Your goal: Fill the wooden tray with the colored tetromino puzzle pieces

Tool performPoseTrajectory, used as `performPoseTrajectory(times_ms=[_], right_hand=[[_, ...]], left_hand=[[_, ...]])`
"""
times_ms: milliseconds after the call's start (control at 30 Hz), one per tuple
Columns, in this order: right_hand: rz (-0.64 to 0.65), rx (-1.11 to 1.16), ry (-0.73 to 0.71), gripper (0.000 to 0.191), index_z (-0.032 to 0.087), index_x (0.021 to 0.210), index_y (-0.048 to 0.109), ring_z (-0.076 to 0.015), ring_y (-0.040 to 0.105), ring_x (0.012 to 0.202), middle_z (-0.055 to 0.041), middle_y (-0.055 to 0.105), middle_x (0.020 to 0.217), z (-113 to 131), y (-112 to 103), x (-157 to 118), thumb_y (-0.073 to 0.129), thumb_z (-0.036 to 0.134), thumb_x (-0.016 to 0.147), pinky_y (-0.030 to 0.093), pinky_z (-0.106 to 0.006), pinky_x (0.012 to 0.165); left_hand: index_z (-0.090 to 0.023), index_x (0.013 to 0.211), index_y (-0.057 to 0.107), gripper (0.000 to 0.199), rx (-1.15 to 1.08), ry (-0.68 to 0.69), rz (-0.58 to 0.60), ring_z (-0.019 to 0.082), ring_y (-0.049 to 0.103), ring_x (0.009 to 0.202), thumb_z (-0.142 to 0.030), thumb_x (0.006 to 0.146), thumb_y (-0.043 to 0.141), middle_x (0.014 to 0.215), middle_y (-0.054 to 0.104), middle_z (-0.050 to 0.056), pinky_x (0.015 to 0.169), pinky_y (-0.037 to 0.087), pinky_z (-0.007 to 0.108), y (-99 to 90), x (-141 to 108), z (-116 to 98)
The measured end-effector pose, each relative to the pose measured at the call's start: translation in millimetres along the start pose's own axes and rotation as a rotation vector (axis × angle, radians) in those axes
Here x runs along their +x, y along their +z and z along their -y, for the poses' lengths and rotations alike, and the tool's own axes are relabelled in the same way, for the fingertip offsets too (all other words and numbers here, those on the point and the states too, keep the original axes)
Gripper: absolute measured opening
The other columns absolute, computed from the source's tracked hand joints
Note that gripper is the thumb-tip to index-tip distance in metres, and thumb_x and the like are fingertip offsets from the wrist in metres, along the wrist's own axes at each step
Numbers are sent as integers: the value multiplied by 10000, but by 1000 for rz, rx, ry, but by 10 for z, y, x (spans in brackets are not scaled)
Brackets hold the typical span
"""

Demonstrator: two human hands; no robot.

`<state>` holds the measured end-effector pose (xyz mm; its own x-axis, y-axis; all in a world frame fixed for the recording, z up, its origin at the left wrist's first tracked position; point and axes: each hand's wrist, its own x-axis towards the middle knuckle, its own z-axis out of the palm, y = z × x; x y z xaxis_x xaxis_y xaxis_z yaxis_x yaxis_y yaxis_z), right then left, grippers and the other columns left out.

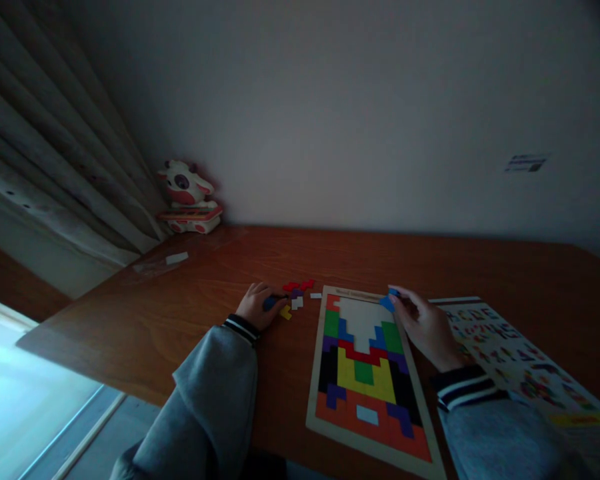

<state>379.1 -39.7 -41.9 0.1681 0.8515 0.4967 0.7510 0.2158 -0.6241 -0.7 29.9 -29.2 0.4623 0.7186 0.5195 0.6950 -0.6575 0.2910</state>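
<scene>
A wooden block puzzle board (311,400) lies on the desk, its lower part filled with coloured pieces and its upper middle bare. My right hand (423,327) pinches a blue puzzle piece (387,303) over the board's upper right corner. Left of the board, my left hand (260,307) is curled around a dark blue puzzle piece (270,303); its exact shape is hidden. Beside those fingers lie loose pieces: red ones (307,284), a purple one (297,293), white ones (297,303) and a yellow one (285,312).
A printed sheet with coloured figures (510,353) lies right of the board, partly under my right arm. On the brown desk (380,257), a cow-shaped toy (187,197) stands at the back left near a curtain (55,133). A white scrap (177,257) lies in front of it.
</scene>
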Motion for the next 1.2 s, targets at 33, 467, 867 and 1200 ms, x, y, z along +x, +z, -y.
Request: performPoseTrajectory(times_ms=[33,467,867,1200], right_hand=[[2,10,6,413,196,1179,650,-239,715,834,-106,750,979,6,2,1,506,481,917,561,-354,726],[33,137,108,406,212,1154,640,-270,704,951,-116,741,1051,18,33,-3,506,501,903,552,-418,844],[212,353,101,350,218,1098,655,-231,714,904,-83,741,1021,282,86,-54,564,488,895,592,-361,785],[496,236,-1,242,245,1022,713,-218,714,928,-39,763,984,628,-76,-71,557,389,905,574,-355,832]], left_hand=[[-219,972,700,204,-30,17,10,220,641,898,-380,890,603,976,711,70,851,483,390,8,5,-38],[-205,1005,680,181,-114,122,50,219,664,951,-318,892,596,1040,725,76,875,494,397,73,8,-187],[-173,986,661,170,-218,341,-13,196,654,863,-276,929,538,936,725,80,808,501,357,331,334,-760],[-168,997,678,184,-324,415,76,184,653,835,-222,910,524,877,725,68,797,521,332,466,426,-981]])
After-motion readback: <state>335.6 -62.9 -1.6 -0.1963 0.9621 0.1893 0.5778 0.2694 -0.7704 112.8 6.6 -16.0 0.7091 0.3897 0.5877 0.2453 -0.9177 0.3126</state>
